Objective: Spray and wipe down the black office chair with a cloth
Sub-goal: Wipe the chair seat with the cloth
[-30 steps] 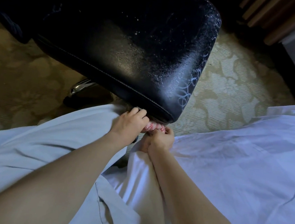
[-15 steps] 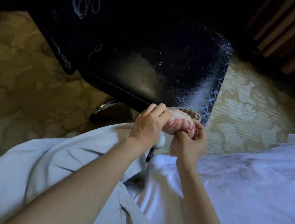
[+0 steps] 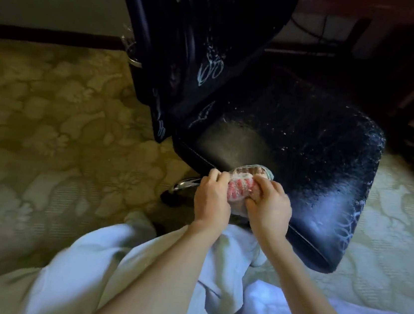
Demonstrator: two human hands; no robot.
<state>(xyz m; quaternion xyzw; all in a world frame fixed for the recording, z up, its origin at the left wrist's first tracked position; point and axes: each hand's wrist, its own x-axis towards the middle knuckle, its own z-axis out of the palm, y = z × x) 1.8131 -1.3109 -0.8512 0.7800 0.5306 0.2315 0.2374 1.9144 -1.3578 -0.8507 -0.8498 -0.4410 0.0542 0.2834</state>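
Your left hand (image 3: pixel 211 200) and right hand (image 3: pixel 269 211) both have their fingers curled into the cloth (image 3: pixel 240 188), pinching it in a bunch between them. The wad sits against the near rim of the chair (image 3: pixel 293 146) seat, at about 7 o'clock on the seat as you look down.

The cloth looks soft, light and limp, so it will fold wherever you let it. A flat pad under 1 palm should serve better than a ball. The seat looks smooth, slick and firm. Pale spray (image 3: pixel 325 205) beads toward 4 o'clock, so expect the cloth to slide easily there.

The chair may roll or swivel under pressure, so steady its rim with the other hand. A dark patterned cover (image 3: pixel 178 88) hangs at 11 o'clock.
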